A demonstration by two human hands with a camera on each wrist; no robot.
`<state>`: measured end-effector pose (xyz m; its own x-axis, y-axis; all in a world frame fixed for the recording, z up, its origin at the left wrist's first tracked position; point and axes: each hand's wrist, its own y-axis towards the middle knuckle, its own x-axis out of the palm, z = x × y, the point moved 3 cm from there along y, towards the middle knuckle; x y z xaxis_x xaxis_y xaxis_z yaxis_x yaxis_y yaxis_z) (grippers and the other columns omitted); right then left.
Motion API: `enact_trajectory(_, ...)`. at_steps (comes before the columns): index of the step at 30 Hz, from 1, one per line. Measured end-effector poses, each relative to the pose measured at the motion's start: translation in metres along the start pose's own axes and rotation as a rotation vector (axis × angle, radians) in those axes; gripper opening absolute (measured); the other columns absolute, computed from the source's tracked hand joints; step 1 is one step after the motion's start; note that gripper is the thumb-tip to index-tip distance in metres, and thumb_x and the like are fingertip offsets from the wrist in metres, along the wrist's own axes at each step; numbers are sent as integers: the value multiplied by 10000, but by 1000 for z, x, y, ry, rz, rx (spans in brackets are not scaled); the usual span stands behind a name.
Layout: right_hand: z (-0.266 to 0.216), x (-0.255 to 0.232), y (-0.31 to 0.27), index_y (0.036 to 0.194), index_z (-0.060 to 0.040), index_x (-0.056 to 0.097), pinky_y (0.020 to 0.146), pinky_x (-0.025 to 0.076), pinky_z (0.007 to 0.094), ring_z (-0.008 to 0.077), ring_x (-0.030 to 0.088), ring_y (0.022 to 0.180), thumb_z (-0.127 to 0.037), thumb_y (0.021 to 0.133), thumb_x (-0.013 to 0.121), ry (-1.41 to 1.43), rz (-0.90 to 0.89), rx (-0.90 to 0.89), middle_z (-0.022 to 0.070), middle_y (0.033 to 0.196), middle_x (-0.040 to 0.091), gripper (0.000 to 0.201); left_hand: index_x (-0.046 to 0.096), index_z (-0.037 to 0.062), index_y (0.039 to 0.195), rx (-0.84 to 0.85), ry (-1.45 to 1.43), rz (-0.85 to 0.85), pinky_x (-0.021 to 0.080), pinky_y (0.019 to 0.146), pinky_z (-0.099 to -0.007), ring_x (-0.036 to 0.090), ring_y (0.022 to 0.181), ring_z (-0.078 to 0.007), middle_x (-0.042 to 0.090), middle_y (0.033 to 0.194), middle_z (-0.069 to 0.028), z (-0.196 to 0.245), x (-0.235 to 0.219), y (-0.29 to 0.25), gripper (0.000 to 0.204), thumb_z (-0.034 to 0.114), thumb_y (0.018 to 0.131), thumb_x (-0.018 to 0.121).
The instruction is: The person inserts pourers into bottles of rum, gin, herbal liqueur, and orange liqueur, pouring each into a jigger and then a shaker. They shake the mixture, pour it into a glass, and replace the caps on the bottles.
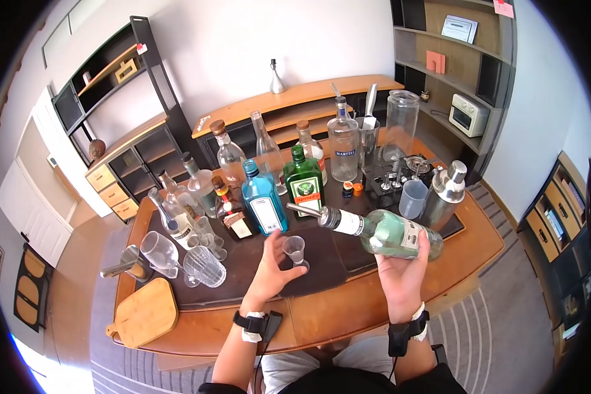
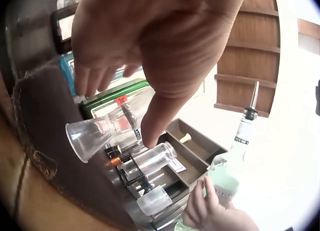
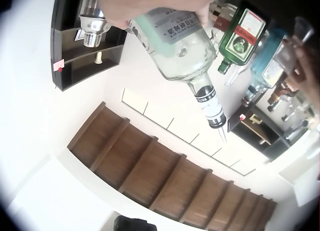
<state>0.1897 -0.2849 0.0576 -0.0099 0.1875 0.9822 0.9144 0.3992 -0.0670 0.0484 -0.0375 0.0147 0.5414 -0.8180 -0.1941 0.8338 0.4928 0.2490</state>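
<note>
My right hand grips a clear glass bottle with pale green showing in it. The bottle lies tilted over the table, its neck to the left and a metal pour spout at its mouth. In the right wrist view the bottle's label shows below the fingers. My left hand is spread around a small clear stemmed glass, thumb right at its foot and fingers apart from the bowl. The left wrist view has the same glass just past the thumb.
A blue bottle and a green bottle stand behind the glass, among several others. On the left are a cut-glass mixing glass and a wooden board. A steel shaker and plastic cup stand right.
</note>
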Motion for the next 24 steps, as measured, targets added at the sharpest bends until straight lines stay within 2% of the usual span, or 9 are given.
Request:
enact_trajectory(2,4,3,0,1330,-86,581,1084,508,505,273,616,1256,-372,1005,648,62,26,4,74,1350,647,438,229,-11,1577,193,188,251,335,1208,-448,409,1429,-330,398,1523,-210,24,2,-11,1033,16,761,862)
enact_trajectory(3,6,5,0,1329,-89,583,1083,509,508,274,616,1256,-376,1005,647,92,38,4,72,1350,648,438,220,-38,1567,254,514,371,298,1219,-456,343,1453,-356,294,1555,-220,45,1,-20,1030,13,752,847)
enact_trajectory(4,8,7,1,1330,-90,582,1083,508,510,275,615,1258,-379,1004,646,114,13,13,74,1350,648,440,243,-27,1560,278,446,461,299,1210,-457,375,1430,-330,334,1531,-201,61,6,-27,987,17,768,830)
enact_trajectory(7,19,13,-1,1331,-92,581,1082,507,518,279,611,1262,-393,1003,640,165,-35,66,80,1353,645,449,268,-7,1552,413,97,303,326,1193,-454,437,1382,-294,390,1514,-187,97,40,-35,951,35,781,824)
enact_trajectory(13,48,33,-6,1345,-74,562,1079,493,452,279,606,1250,-506,1008,572,155,-84,221,104,1353,634,549,112,28,1622,245,-125,-128,288,1221,-457,367,1471,-307,382,1560,-193,144,105,3,1189,97,748,915)
enact_trajectory(14,51,33,-7,1375,-64,544,1093,474,458,288,588,1271,-553,1024,501,94,-136,245,122,1384,608,603,133,16,1618,142,-336,-106,346,1198,-439,414,1442,-292,420,1537,-183,154,112,2,1193,61,727,925)
enact_trajectory(18,55,46,-12,1441,-57,501,1132,425,492,316,549,1319,-621,1024,456,110,-177,356,131,1412,586,703,371,-17,1477,190,-321,-46,528,1071,-425,574,1295,-274,544,1406,-163,148,109,23,936,-62,703,896)
enact_trajectory(20,58,46,-10,1449,-56,496,1135,421,497,321,542,1327,-644,1015,464,132,-214,504,136,1420,580,731,393,-16,1452,304,-223,-5,559,1034,-419,619,1233,-269,575,1364,-157,155,104,29,895,-89,705,880)
enact_trajectory(24,53,20,-9,1385,-48,540,1082,465,483,331,629,1209,-695,1000,455,-93,-290,845,191,1315,644,758,399,-15,1413,93,-188,4,570,978,-383,673,1114,-235,625,1280,-160,169,88,41,834,-23,730,877)
